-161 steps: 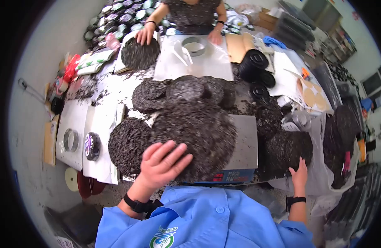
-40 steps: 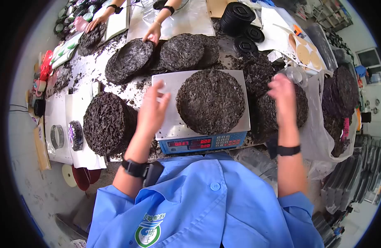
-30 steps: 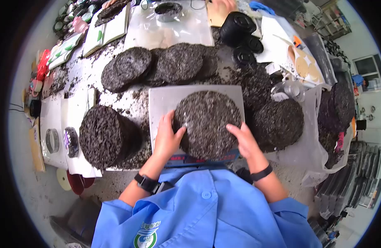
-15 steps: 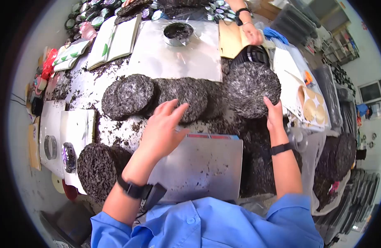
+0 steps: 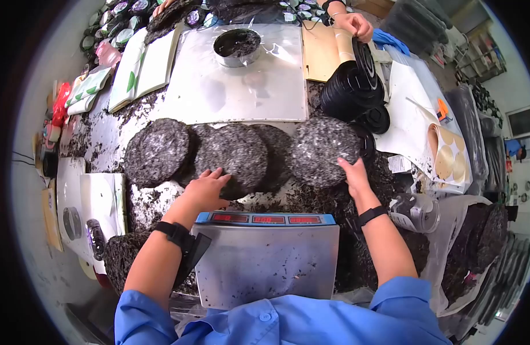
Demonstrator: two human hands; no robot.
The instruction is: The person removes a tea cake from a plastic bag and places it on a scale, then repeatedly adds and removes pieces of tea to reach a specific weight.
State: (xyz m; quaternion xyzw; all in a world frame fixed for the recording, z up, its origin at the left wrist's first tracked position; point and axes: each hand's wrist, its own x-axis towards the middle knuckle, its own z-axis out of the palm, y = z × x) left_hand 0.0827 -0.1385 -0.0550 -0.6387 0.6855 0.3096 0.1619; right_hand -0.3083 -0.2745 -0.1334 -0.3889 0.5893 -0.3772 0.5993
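My right hand (image 5: pixel 357 179) grips the near edge of a round dried seaweed cake (image 5: pixel 322 150), thumb on top and the other fingers hidden beneath. My left hand (image 5: pixel 204 191) is at the near edge of the middle seaweed cake (image 5: pixel 233 158), its fingers apart and the tips touching the cake. Another dark cake (image 5: pixel 158 152) lies to the left, overlapping others in the row. Just in front of me is a scale (image 5: pixel 270 261) with a steel plate and a blue display edge lit with red digits; dark crumbs dot its plate.
A metal ring mould (image 5: pixel 237 49) with dark flakes stands on a clear sheet (image 5: pixel 190 86). Black ribbed round containers (image 5: pixel 351 92) lie behind the right cake. Across the table, a co-worker's hand (image 5: pixel 354 26) is near them. A plastic jar (image 5: pixel 417 213) lies at right.
My left hand has come down from above the row onto the middle cake's edge. The right cake has moved left and lower with my right hand. The co-worker's hand has lifted.
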